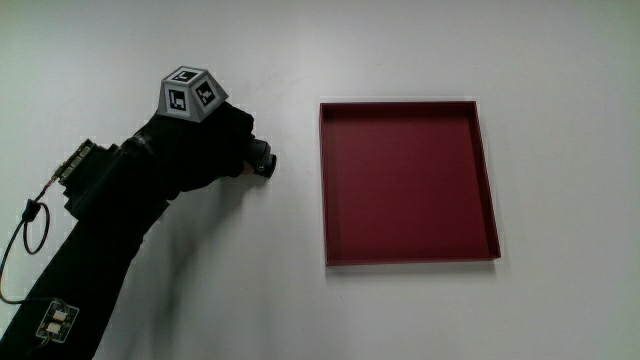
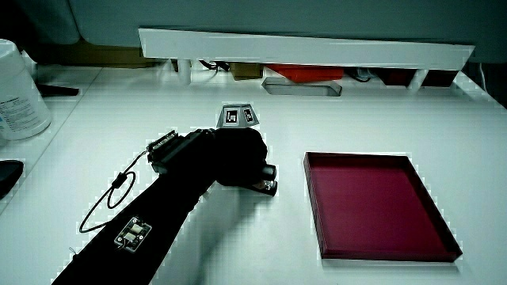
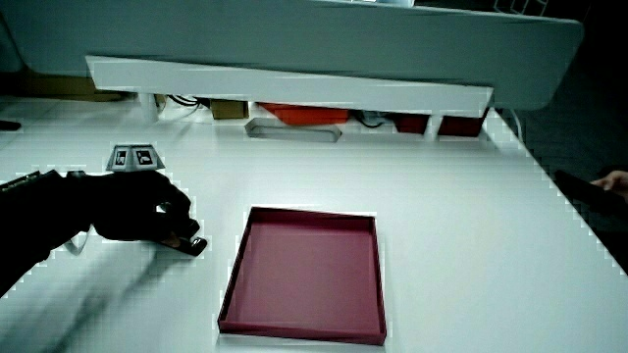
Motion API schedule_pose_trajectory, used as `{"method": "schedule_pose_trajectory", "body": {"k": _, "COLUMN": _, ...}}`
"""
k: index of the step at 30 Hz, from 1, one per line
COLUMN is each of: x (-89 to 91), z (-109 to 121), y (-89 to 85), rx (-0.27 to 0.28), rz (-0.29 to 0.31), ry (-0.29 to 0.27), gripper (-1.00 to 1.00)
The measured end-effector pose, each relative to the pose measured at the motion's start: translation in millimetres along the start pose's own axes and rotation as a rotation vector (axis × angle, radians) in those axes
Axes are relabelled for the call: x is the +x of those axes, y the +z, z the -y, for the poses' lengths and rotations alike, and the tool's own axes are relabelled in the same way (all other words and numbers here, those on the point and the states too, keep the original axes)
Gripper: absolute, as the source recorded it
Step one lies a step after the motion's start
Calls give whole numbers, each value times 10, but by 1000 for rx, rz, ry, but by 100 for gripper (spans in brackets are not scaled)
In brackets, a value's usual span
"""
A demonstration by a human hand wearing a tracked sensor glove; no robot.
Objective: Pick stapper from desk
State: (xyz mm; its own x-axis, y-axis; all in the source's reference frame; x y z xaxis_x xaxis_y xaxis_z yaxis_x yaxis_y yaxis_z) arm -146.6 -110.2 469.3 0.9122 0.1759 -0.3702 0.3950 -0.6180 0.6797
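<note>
A black stapler (image 1: 264, 160) lies on the white table, mostly covered by the hand; only its end sticks out toward the tray. In both side views the stapler (image 2: 267, 182) (image 3: 189, 243) sits low against the tabletop. The gloved hand (image 1: 225, 145) is over it with fingers curled around its body, and the patterned cube (image 1: 191, 92) sits on its back. The forearm runs from the hand toward the person.
A shallow dark red tray (image 1: 326, 180) lies beside the stapler, a short gap away, with nothing in it. A white container (image 2: 17, 95) stands near the table's edge. A low white partition (image 2: 301, 46) has small items under it.
</note>
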Motion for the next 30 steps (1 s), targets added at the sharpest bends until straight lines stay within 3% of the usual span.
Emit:
{"method": "schedule_pose_trajectory", "body": {"k": 5, "x": -17, "z": 1, "y": -3, "rx": 5, "rz": 11, "ry": -12, "gripper": 100}}
{"method": "schedule_pose_trajectory", "body": {"k": 13, "x": 228, "z": 220, "y": 227, "rx": 74, "rz": 10, "ry": -68, "gripper": 100}}
{"method": "schedule_pose_trajectory", "body": {"k": 16, "x": 326, "z": 239, "y": 292, "rx": 109, "rz": 17, "ry": -117, "gripper": 100}}
{"method": "schedule_pose_trajectory", "body": {"k": 18, "x": 393, "z": 239, "y": 318, "rx": 87, "rz": 68, "ry": -96, "gripper": 100}}
{"method": "schedule_pose_trajectory", "body": {"k": 19, "x": 439, "z": 238, "y": 330, "rx": 57, "rz": 90, "ry": -60, "gripper": 100}}
{"method": "schedule_pose_trajectory", "body": {"k": 20, "x": 484, "z": 222, "y": 343, "rx": 78, "rz": 97, "ry": -100, "gripper": 100}}
{"method": "schedule_pose_trajectory", "body": {"k": 21, "x": 548, "z": 234, "y": 372, "rx": 69, "rz": 80, "ry": -87, "gripper": 100}}
{"method": "schedule_pose_trajectory", "body": {"k": 25, "x": 753, "z": 212, "y": 471, "rx": 142, "rz": 34, "ry": -217, "gripper": 100}}
{"method": "schedule_pose_trajectory", "body": {"k": 26, "x": 803, "z": 223, "y": 492, "rx": 128, "rz": 57, "ry": -192, "gripper": 100}}
{"method": "schedule_pose_trajectory", "body": {"k": 30, "x": 956, "z": 154, "y": 517, "rx": 137, "rz": 94, "ry": -226, "gripper": 100}}
